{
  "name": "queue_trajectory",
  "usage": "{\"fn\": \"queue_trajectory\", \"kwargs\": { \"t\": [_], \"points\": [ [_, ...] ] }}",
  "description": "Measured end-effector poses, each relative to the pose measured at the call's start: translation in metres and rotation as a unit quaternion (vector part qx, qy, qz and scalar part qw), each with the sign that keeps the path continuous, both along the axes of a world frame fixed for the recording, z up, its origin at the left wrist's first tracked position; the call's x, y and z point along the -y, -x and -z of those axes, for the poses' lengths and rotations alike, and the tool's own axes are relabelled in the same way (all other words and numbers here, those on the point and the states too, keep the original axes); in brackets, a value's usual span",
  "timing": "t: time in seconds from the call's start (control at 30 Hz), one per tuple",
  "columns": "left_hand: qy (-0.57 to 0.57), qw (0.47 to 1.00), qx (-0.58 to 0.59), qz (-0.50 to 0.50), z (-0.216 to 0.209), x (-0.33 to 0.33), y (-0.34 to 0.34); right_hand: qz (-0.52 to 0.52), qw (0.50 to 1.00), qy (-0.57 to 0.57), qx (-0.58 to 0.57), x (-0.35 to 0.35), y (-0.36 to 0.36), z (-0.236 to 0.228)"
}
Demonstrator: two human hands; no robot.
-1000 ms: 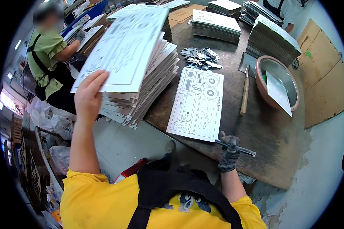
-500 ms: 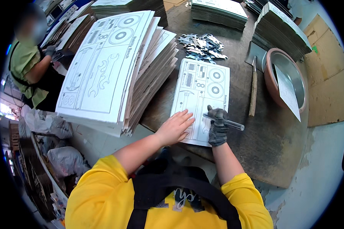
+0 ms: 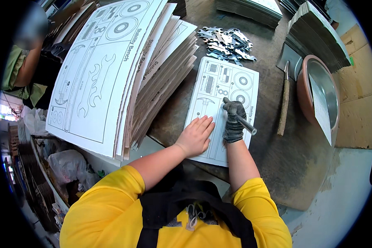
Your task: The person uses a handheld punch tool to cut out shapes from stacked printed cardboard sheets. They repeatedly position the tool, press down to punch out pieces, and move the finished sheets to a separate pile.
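A printed cardboard sheet [image 3: 198, 111] with line drawings of tools lies on the table under both hands. My left hand [image 3: 197, 135] is bare and rests flat on its left part, fingers stretched out. My right hand [image 3: 234, 120], in a dark grey glove, is closed around a metal rod or tube [image 3: 249, 126] over the sheet's right half. The near end of the rod sticks out to the right of the glove; its other end is largely hidden by the fingers. Just past the sheet's far edge lies a pile of small silver open-end wrenches [image 3: 226, 44].
A tall, leaning stack of similar printed sheets [image 3: 91, 82] stands at the left. At the right are a wooden-handled scraper [image 3: 284, 103] and a brown-rimmed bowl [image 3: 305, 93] holding a sheet. More stacks [image 3: 314, 35] line the far side. Another person [image 3: 22, 70] is at the far left.
My right hand has shifted up the sheet with the rod, which now tilts more steeply. My left hand has slid slightly right and stays on the sheet. The whole view has shifted a little.
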State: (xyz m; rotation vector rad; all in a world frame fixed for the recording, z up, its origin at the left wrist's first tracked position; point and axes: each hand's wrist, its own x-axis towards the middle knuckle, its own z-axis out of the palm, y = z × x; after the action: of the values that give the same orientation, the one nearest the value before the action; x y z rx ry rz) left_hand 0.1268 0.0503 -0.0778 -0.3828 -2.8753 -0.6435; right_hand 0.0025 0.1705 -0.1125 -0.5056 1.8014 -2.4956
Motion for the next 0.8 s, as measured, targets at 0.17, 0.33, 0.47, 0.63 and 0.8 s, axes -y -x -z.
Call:
{"fn": "queue_trajectory", "kwargs": {
  "t": [0.17, 0.33, 0.47, 0.63, 0.8],
  "points": [
    [0.017, 1.000, 0.007, -0.010, 0.001, -0.002, 0.002, -0.024, 0.991, -0.132, 0.010, -0.005, -0.048, -0.025],
    [0.039, 0.999, -0.003, -0.009, 0.003, -0.002, -0.001, -0.128, 0.963, -0.101, 0.216, -0.037, -0.151, -0.017],
    [0.046, 0.999, -0.005, -0.007, 0.006, -0.004, -0.001, -0.100, 0.980, -0.170, -0.024, -0.046, -0.184, -0.015],
    [0.056, 0.998, -0.009, -0.009, 0.007, -0.006, -0.003, -0.074, 0.976, -0.162, -0.121, -0.043, -0.179, -0.016],
    [0.055, 0.998, -0.018, 0.000, 0.011, -0.006, -0.003, -0.082, 0.980, -0.112, 0.144, -0.050, -0.172, -0.016]
  ]
}}
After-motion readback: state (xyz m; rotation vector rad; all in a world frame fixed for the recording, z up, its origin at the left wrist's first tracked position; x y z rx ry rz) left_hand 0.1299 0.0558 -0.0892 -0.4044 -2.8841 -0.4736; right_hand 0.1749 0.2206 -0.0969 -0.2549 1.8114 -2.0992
